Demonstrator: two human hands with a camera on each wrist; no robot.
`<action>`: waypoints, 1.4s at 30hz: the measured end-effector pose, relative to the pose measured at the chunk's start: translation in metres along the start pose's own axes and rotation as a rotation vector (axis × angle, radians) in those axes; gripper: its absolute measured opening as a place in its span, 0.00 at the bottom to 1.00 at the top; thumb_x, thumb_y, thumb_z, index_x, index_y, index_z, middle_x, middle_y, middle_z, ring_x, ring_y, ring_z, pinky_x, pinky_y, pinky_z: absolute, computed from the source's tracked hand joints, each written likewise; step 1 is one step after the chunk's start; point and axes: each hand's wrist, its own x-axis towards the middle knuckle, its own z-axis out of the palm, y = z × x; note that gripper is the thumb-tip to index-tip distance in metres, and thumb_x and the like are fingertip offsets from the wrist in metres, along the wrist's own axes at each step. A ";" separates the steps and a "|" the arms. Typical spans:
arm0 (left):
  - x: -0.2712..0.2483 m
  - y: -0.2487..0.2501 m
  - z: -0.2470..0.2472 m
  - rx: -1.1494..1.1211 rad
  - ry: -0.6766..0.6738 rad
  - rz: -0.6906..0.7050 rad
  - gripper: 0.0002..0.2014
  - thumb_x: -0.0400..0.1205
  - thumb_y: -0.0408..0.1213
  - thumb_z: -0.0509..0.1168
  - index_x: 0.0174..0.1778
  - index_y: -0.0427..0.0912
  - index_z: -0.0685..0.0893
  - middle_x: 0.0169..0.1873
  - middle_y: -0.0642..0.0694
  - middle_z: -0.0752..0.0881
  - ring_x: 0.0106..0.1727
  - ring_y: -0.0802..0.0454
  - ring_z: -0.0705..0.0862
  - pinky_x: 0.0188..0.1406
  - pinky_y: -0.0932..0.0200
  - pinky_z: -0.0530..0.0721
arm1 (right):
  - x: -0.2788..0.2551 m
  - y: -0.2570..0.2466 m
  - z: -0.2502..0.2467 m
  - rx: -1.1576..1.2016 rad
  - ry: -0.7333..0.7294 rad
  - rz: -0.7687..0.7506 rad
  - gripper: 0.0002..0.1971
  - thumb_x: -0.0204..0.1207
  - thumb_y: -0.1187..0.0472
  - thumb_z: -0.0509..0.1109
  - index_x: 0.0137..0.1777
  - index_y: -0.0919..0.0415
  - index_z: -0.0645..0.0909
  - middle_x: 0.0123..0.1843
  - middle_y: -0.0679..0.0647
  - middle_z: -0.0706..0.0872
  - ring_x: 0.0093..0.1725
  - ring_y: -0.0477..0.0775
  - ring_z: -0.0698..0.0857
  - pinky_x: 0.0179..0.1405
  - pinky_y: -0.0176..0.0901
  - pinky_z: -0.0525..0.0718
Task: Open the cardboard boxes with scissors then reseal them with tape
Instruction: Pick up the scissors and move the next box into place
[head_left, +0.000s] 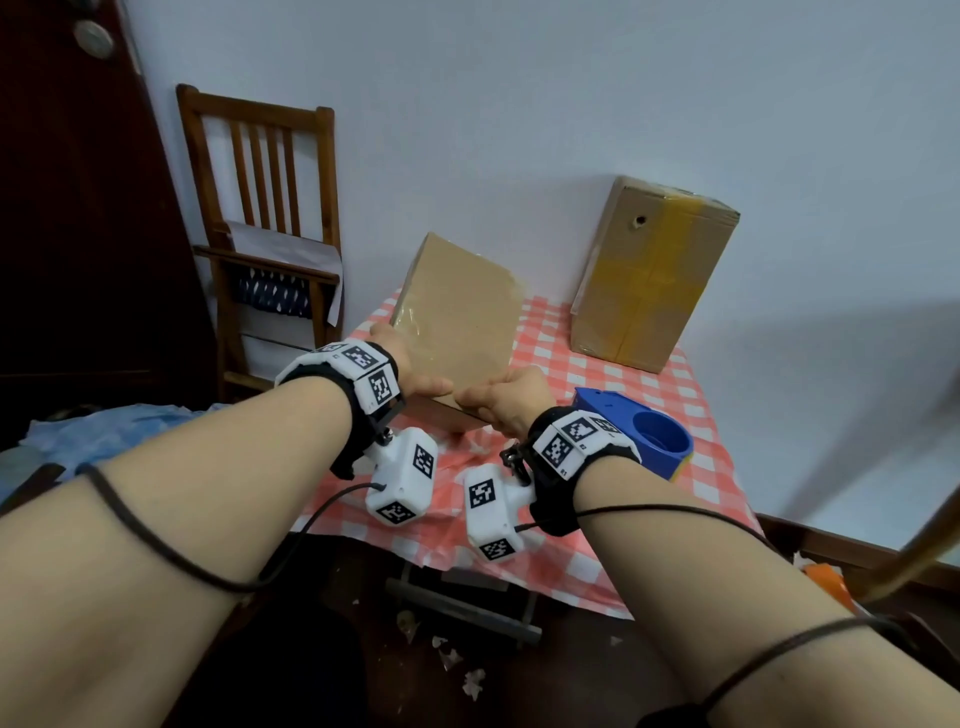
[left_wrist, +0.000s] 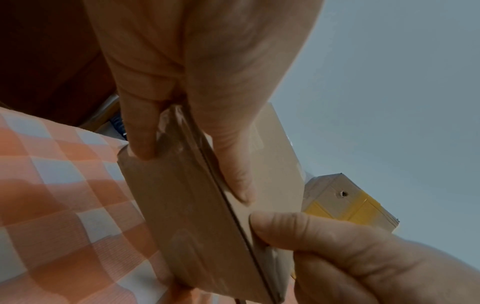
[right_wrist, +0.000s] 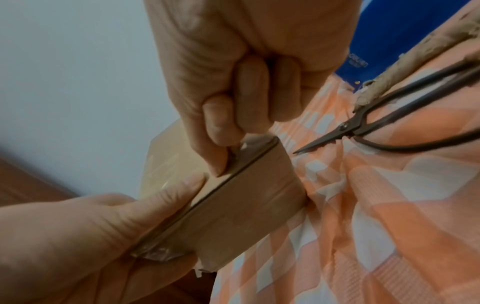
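Note:
A flat cardboard box (head_left: 457, 322) stands tilted on the checked tablecloth (head_left: 623, 395), far end raised. My left hand (head_left: 415, 382) grips its near left corner, thumb on the top face (left_wrist: 228, 164) and a finger on the front side (left_wrist: 140, 133). My right hand (head_left: 488, 400) pinches the lid's edge (right_wrist: 221, 156) at the near right corner with curled fingers. A dark slit runs along the front side under the lid (right_wrist: 233, 179). Clear tape scraps cling to the corners. Dark metal scissors (right_wrist: 363, 131) lie shut on the cloth to the right. A blue tape dispenser (head_left: 639, 431) sits beside my right wrist.
A taller cardboard box (head_left: 649, 275) sealed with yellow tape stands at the back right against the wall. A wooden chair (head_left: 265, 208) is left of the table. Paper scraps (head_left: 452, 660) lie on the dark floor below the table's near edge.

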 end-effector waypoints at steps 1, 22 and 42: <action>0.000 0.001 0.000 -0.026 0.002 -0.017 0.54 0.65 0.61 0.77 0.77 0.32 0.60 0.71 0.38 0.72 0.68 0.40 0.77 0.69 0.46 0.76 | 0.001 0.000 0.001 0.008 0.017 -0.020 0.12 0.65 0.68 0.79 0.27 0.65 0.79 0.17 0.52 0.75 0.13 0.43 0.70 0.13 0.31 0.68; -0.006 -0.005 0.002 -0.029 0.021 0.025 0.40 0.74 0.57 0.73 0.76 0.40 0.68 0.72 0.43 0.73 0.71 0.46 0.74 0.70 0.58 0.72 | -0.011 -0.018 -0.001 -0.899 0.060 -0.304 0.10 0.76 0.53 0.65 0.46 0.58 0.84 0.42 0.53 0.86 0.45 0.56 0.85 0.36 0.42 0.79; -0.005 -0.018 -0.009 0.150 -0.184 0.274 0.32 0.83 0.36 0.65 0.82 0.47 0.62 0.85 0.44 0.49 0.84 0.47 0.51 0.82 0.49 0.50 | 0.010 -0.040 0.024 -0.697 -0.024 -0.188 0.12 0.65 0.58 0.77 0.43 0.65 0.84 0.45 0.59 0.87 0.45 0.58 0.87 0.34 0.43 0.83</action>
